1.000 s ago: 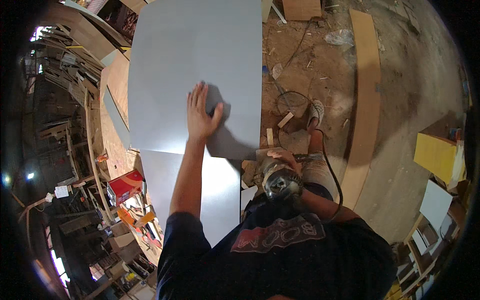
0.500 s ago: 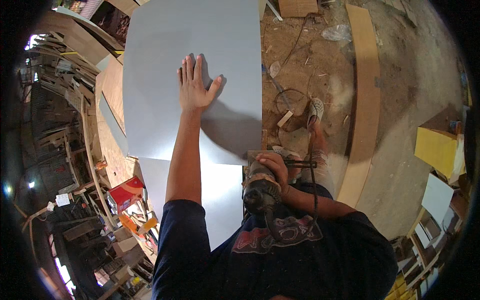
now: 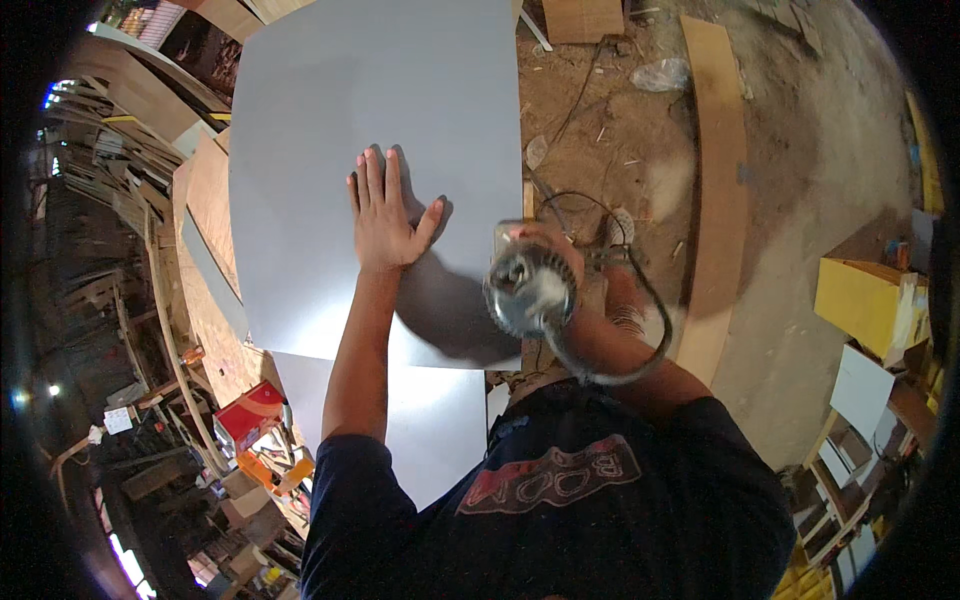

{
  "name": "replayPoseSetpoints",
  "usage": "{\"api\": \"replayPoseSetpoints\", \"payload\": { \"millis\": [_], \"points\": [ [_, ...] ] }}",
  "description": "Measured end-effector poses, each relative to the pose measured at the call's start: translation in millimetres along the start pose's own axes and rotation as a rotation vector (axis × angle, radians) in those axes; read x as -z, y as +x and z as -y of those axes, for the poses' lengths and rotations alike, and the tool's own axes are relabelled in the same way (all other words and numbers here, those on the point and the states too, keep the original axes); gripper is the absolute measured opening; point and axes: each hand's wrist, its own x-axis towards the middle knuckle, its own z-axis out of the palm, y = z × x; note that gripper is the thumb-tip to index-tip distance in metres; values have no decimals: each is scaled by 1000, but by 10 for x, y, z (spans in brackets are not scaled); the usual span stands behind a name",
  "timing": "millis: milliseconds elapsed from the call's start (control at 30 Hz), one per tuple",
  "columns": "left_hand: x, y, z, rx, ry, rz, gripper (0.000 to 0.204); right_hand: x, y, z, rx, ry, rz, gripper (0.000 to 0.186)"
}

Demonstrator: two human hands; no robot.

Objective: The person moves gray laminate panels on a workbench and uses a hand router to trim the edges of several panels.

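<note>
- Grip of the right hand [image 3: 562, 248]: wrapped around a corded power tool [image 3: 528, 292], at the right edge of the grey panel [image 3: 300, 130].
- Grip of the left hand [image 3: 384, 226]: spread, palm down on the panel, thumb out.
- Black cable [image 3: 667, 330]: looping from the tool.
- Pale sheet [image 3: 440, 430]: at the panel's near edge.

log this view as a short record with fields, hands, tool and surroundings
left hand: open, palm down on grey panel
right hand: gripping corded power tool
tool position: at the panel's right edge; contact unclear
floor, right: long wooden board
far right: yellow box
left side: red box
</note>
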Motion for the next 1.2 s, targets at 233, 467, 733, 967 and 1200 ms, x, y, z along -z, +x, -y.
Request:
{"api": "replayPoseSetpoints", "payload": {
  "millis": [233, 467, 733, 967, 1200],
  "points": [
    [101, 10, -18, -14, -9, 70, 104, 125, 1057, -464, 340, -754, 101, 70],
    [149, 72, -22, -27, -5, 133, 108, 215, 2024, -832, 300, -542, 85, 56],
    [123, 103, 10, -26, -21, 181, 113, 127, 3010, -421, 383, -582, -106, 66],
    [125, 141, 33, -44, 3, 232, 118, 227, 3757, -695, 374, -535, -185, 64],
    [135, 161, 9, -29, 3, 221, 116, 227, 4528, -679, 300, -463, -232, 67]
  ]
}}
